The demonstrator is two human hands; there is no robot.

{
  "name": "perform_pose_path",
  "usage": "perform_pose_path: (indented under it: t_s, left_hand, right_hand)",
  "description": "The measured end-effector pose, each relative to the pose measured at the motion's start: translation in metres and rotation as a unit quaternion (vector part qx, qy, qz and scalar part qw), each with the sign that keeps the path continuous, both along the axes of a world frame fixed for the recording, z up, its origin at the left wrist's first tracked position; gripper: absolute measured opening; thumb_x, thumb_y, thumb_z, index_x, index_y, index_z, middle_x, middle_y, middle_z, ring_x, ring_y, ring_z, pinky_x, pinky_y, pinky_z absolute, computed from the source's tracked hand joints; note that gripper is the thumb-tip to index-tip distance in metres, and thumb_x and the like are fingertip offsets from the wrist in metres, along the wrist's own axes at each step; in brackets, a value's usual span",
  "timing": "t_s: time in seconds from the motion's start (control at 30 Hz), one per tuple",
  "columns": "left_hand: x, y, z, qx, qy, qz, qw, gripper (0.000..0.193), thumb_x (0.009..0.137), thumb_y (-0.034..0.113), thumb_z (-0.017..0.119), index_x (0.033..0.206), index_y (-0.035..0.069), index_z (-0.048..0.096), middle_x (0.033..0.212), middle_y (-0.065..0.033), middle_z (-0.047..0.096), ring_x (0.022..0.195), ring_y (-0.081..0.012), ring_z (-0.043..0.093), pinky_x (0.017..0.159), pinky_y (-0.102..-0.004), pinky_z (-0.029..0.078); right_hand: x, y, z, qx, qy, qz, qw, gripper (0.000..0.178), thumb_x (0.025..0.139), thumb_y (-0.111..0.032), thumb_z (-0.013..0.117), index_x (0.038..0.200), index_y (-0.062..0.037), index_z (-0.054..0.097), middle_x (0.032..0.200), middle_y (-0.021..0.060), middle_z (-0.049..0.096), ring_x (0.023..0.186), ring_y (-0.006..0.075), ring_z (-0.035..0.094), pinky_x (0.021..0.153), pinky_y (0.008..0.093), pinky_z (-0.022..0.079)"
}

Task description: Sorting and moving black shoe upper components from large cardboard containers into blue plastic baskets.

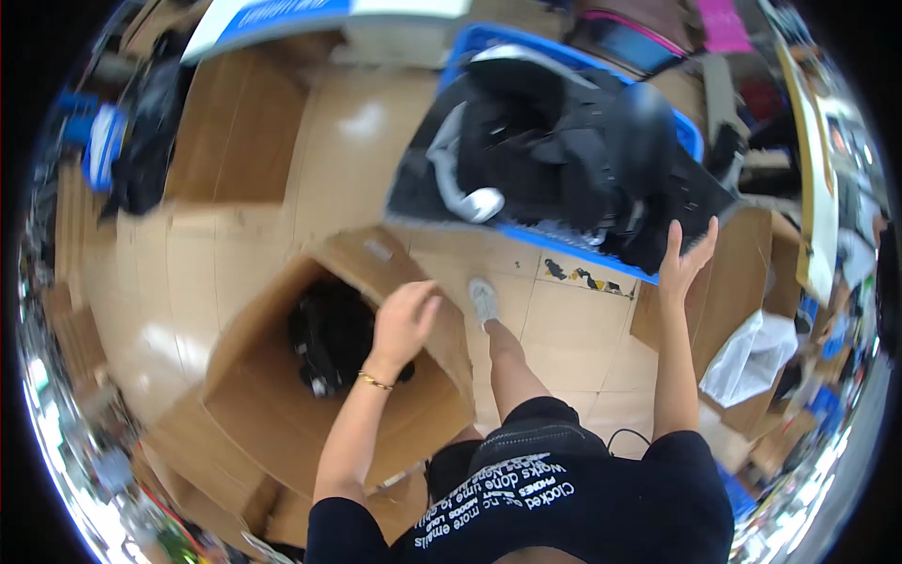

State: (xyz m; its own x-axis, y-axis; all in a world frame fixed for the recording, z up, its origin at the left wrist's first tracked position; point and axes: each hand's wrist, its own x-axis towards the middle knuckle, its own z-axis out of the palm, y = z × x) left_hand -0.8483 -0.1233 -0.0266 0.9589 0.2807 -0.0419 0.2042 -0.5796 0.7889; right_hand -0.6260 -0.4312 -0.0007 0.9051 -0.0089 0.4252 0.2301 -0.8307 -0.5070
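Brown open cardboard box (282, 414) on pale tiled floor (573, 329), black clothing (329, 338) inside. Left hand (404, 320) loosely open, empty, over box rim. Right hand (686, 263), fingers spread, touching blue crate (583, 249) edge beyond box.

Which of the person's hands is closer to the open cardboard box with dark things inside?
Left. The left hand hovers over the open cardboard box at its rim; the right hand is off to the side, reaching the blue bin of dark clothes.
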Motion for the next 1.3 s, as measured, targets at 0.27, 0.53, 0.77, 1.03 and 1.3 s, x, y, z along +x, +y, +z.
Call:
perform_pose_path:
  t_s: [0.27,0.53,0.77,1.03,1.3]
  left_hand:
    - [-0.369,0.06,-0.092,-0.057,0.359,0.429,0.827,0.034,0.071,0.025,0.06,0.095,0.002,0.057,0.086,-0.0164,0.06,0.081,-0.026,0.058,0.072,-0.0326,0.045]
    - [-0.602,0.015,-0.194,-0.158,0.493,0.491,0.701,0.041,0.072,0.026,0.059,0.103,0.0,0.052,0.094,-0.0175,0.058,0.09,-0.0267,0.056,0.078,-0.0318,0.042]
    - [-0.648,0.056,-0.325,-0.214,0.397,0.548,0.704,0.048,0.075,0.027,0.06,0.109,-0.004,0.046,0.093,-0.0143,0.056,0.078,-0.0169,0.053,0.067,-0.0284,0.044]
    - [-0.609,0.053,-0.431,-0.51,0.405,0.648,0.394,0.071,0.069,0.045,0.062,0.118,-0.001,0.037,0.11,-0.0174,0.047,0.095,-0.0241,0.048,0.079,-0.0375,0.041]
    - [-0.579,0.027,-0.499,-0.531,0.34,0.693,0.349,0.059,0.071,0.043,0.06,0.105,-0.003,0.047,0.102,-0.0178,0.051,0.095,-0.0274,0.05,0.079,-0.0391,0.043]
  right_hand:
    - [-0.161,0.258,0.0,0.117,0.184,0.521,0.825,0.03,0.073,-0.011,0.059,0.1,-0.0014,0.05,0.1,0.0118,0.052,0.082,0.0185,0.052,0.071,0.0271,0.041]
    - [-0.356,0.395,-0.196,-0.194,0.498,0.641,0.551,0.026,0.077,-0.019,0.054,0.096,-0.0006,0.053,0.085,0.0131,0.058,0.078,0.0219,0.056,0.071,0.0302,0.044]
    - [-0.469,0.379,-0.366,-0.397,0.507,0.566,0.515,0.025,0.075,-0.021,0.051,0.094,-0.0045,0.056,0.095,0.0169,0.056,0.091,0.0316,0.053,0.079,0.0382,0.042]
    - [-0.586,0.401,-0.466,-0.366,0.399,0.675,0.502,0.057,0.068,-0.015,0.06,0.119,-0.0078,0.037,0.124,0.0117,0.036,0.105,0.0316,0.044,0.086,0.0358,0.039]
    - [-0.651,0.413,-0.509,-0.458,0.317,0.701,0.445,0.028,0.069,-0.005,0.049,0.096,-0.005,0.056,0.106,0.0126,0.05,0.087,0.0304,0.055,0.076,0.0349,0.045]
